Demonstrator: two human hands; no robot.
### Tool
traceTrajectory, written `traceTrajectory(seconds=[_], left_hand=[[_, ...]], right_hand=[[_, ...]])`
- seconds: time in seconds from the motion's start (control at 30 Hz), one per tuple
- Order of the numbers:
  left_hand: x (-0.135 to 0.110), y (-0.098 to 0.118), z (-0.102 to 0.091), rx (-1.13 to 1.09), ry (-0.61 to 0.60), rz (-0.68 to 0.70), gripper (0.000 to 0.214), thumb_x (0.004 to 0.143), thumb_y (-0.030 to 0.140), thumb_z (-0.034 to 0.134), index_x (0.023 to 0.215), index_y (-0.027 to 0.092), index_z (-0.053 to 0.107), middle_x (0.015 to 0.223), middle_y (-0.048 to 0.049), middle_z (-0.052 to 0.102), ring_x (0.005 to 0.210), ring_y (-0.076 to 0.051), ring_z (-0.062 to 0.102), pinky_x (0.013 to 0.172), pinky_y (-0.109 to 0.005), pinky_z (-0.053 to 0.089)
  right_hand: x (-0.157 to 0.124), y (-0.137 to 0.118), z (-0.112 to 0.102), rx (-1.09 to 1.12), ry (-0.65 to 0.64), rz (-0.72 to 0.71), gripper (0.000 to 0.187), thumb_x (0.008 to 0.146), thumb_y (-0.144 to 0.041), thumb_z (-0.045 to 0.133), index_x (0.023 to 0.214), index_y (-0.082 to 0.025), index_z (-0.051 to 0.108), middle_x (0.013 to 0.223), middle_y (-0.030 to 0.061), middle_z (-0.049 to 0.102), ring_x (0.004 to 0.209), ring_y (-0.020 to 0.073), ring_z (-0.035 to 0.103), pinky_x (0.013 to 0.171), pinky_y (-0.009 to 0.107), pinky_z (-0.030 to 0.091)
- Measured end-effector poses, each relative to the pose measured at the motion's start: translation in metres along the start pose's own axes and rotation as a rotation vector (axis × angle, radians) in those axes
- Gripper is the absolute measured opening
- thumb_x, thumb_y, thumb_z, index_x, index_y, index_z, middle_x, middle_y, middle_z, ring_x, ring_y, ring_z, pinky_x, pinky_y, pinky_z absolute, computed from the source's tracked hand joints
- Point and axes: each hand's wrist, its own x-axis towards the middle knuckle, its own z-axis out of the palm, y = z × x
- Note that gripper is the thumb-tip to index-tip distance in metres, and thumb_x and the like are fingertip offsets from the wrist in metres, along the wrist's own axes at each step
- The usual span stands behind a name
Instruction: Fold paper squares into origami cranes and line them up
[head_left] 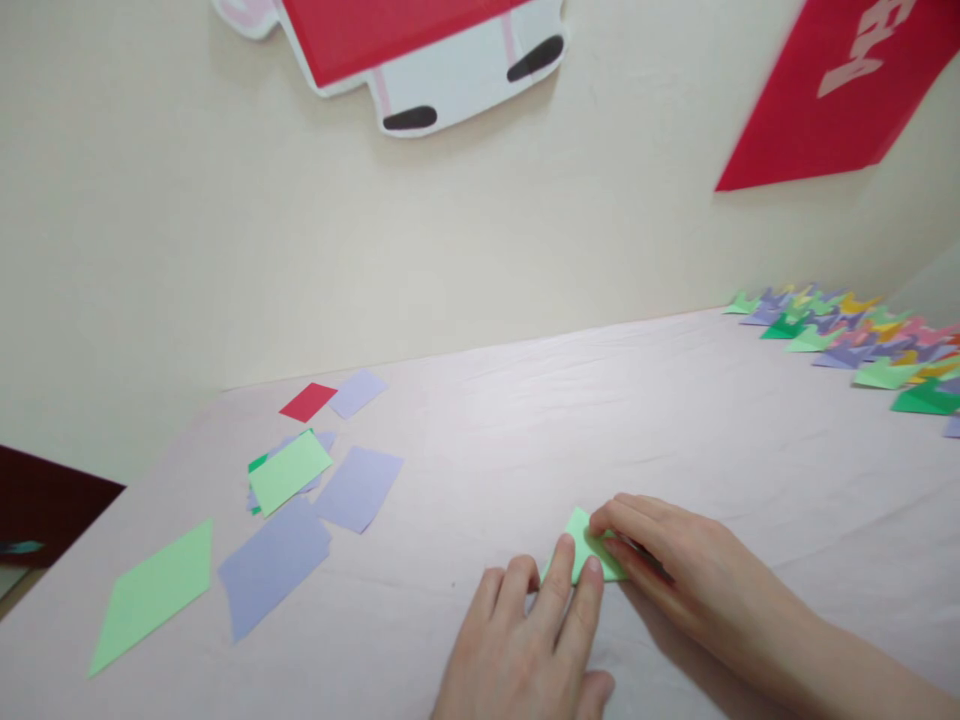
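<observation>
A light green piece of folded paper (578, 527) lies on the table near its front, a triangular corner of it showing between my hands. My left hand (525, 640) presses on the paper from the near side, fingers stretched and spread, with two fingertips on its surface. From the right, my right hand (694, 570) has its fingers bent together at the paper's right side. The thumb and fingertips seem to hold that edge. Both hands cover part of the paper, so its full fold cannot be seen.
Flat sheets lie on the left: light green (161, 595), purple (277, 565), red (308, 402), and a small pile topped by a green sheet (291, 472). Rows of folded coloured paper pieces (885, 373) stand at the far right. A wall (480, 240) bounds the table's back.
</observation>
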Motion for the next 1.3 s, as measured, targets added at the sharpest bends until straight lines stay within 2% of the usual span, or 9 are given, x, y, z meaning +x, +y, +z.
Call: traceTrajectory(seconds=[0.33, 0.5, 0.67, 0.83, 1.0, 1.17, 1.3], left_hand=[[0.005, -0.002, -0.005, 0.034, 0.145, -0.016, 0.058, 0.082, 0.056, 0.062, 0.127, 0.021, 0.057, 0.135, -0.0028, 0.059, 0.087, -0.021, 0.055, 0.072, -0.032, 0.044], [0.006, -0.001, -0.005, 0.053, 0.125, -0.022, 0.058, 0.080, 0.059, 0.062, 0.125, 0.022, 0.059, 0.137, -0.0016, 0.057, 0.086, -0.020, 0.055, 0.072, -0.033, 0.043], [0.000, -0.003, -0.006, 0.108, 0.082, -0.018, 0.054, 0.085, 0.059, 0.056, 0.124, 0.021, 0.060, 0.138, 0.0001, 0.056, 0.092, -0.021, 0.056, 0.076, -0.035, 0.041], [-0.009, -0.006, -0.005, 0.201, 0.136, -0.061, 0.047, 0.093, 0.051, 0.046, 0.121, 0.016, 0.062, 0.131, -0.0065, 0.061, 0.106, -0.024, 0.055, 0.087, -0.038, 0.037], [-0.009, -0.002, -0.005, 0.237, 0.170, -0.092, 0.047, 0.098, 0.047, 0.037, 0.119, 0.015, 0.064, 0.129, -0.0045, 0.063, 0.109, -0.021, 0.054, 0.089, -0.036, 0.036], [-0.004, 0.001, -0.004, 0.241, 0.187, 0.102, 0.056, 0.095, 0.059, 0.035, 0.124, 0.019, 0.062, 0.130, -0.0024, 0.062, 0.111, -0.022, 0.053, 0.090, -0.034, 0.036], [0.004, 0.005, -0.004, 0.172, 0.173, 0.095, 0.060, 0.093, 0.062, 0.040, 0.120, 0.014, 0.064, 0.122, -0.0040, 0.067, 0.102, -0.023, 0.056, 0.091, -0.036, 0.037]], right_hand=[[-0.001, 0.002, 0.004, 0.019, 0.023, 0.016, 0.020, 0.096, -0.019, 0.037, 0.086, -0.020, 0.054, 0.080, 0.0026, 0.061, 0.073, 0.0181, 0.057, 0.066, 0.030, 0.043], [-0.002, 0.003, 0.006, -0.004, 0.031, 0.008, 0.018, 0.095, -0.017, 0.038, 0.085, -0.019, 0.053, 0.078, 0.0029, 0.060, 0.071, 0.0184, 0.056, 0.065, 0.030, 0.042], [-0.001, 0.002, 0.006, -0.048, 0.039, -0.004, 0.019, 0.092, -0.012, 0.036, 0.085, -0.019, 0.053, 0.077, 0.0032, 0.060, 0.070, 0.0187, 0.055, 0.064, 0.030, 0.041], [-0.001, -0.002, 0.004, -0.112, 0.057, -0.024, 0.019, 0.092, -0.011, 0.038, 0.084, -0.019, 0.053, 0.075, 0.0028, 0.059, 0.070, 0.0193, 0.053, 0.063, 0.029, 0.037], [-0.004, -0.004, 0.005, -0.160, 0.114, -0.063, 0.018, 0.089, -0.008, 0.041, 0.080, -0.019, 0.054, 0.075, 0.0036, 0.057, 0.071, 0.0200, 0.051, 0.063, 0.029, 0.035], [-0.003, -0.004, 0.007, -0.172, 0.140, -0.074, 0.017, 0.086, -0.006, 0.045, 0.078, -0.019, 0.054, 0.077, 0.0038, 0.057, 0.072, 0.0196, 0.050, 0.062, 0.029, 0.035], [-0.002, -0.008, 0.005, -0.155, 0.129, -0.068, 0.017, 0.086, -0.007, 0.043, 0.080, -0.019, 0.054, 0.081, 0.0049, 0.056, 0.074, 0.0198, 0.049, 0.064, 0.030, 0.036]])
